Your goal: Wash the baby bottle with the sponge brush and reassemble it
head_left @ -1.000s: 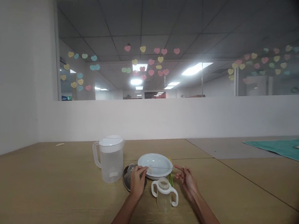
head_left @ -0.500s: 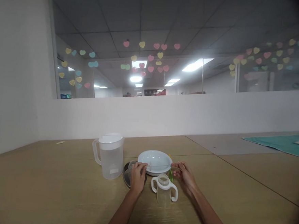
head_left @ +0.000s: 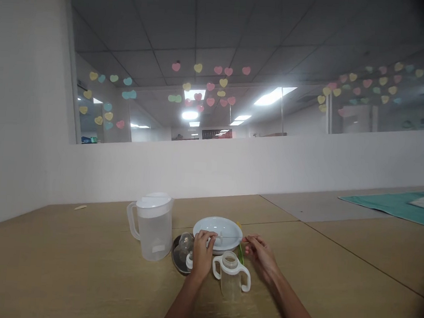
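My left hand (head_left: 202,255) pinches a small translucent piece (head_left: 220,239) at one end of a thin rod (head_left: 231,237). The rod stretches level above the white bowl (head_left: 218,222). Its other end is between the fingertips of my right hand (head_left: 261,253). In front of the bowl stands a clear baby bottle (head_left: 230,281) with two white handles, its mouth uncovered. A dark round dish (head_left: 177,264) beside my left hand holds a clear dome-shaped cover (head_left: 185,244) and a white ring (head_left: 189,260), partly hidden by the hand.
A lidded translucent pitcher (head_left: 155,232) stands to the left of the dish. Something green and yellow (head_left: 240,253) lies partly hidden by the bowl's right side. A teal cloth (head_left: 383,204) is at the far right, and a white wall (head_left: 215,166) runs behind the table.
My left hand has shifted slightly right, nearer my right hand, uncovering more of the dish and the white ring. The thin rod stays stretched between both hands. The view has tilted slightly.
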A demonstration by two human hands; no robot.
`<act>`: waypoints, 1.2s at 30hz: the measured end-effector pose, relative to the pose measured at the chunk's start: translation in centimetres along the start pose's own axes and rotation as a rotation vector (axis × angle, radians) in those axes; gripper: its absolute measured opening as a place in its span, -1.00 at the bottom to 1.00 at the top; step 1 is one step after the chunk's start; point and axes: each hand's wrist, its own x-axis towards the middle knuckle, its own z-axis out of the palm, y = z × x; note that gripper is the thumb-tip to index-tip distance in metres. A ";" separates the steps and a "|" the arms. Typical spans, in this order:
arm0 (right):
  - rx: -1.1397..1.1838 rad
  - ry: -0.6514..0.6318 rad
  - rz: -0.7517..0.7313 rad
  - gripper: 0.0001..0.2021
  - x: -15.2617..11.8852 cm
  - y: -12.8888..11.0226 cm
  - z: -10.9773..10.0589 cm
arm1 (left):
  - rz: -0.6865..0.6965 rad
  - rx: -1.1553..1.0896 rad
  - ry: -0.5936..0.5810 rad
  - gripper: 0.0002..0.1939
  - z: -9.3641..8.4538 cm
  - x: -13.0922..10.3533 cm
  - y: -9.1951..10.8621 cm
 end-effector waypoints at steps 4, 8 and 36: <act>0.014 0.035 0.010 -0.83 0.0 -0.5 -0.3 | 0.031 -0.041 -0.025 -0.79 0.4 1.0 0.5; 0.039 0.010 0.026 -0.85 -0.1 -0.7 -0.4 | 0.035 -0.040 -0.079 -0.77 0.3 1.2 0.3; -0.144 -0.236 0.119 -0.78 -1.3 0.8 1.0 | 0.038 0.032 -0.122 -0.75 1.1 -0.5 1.0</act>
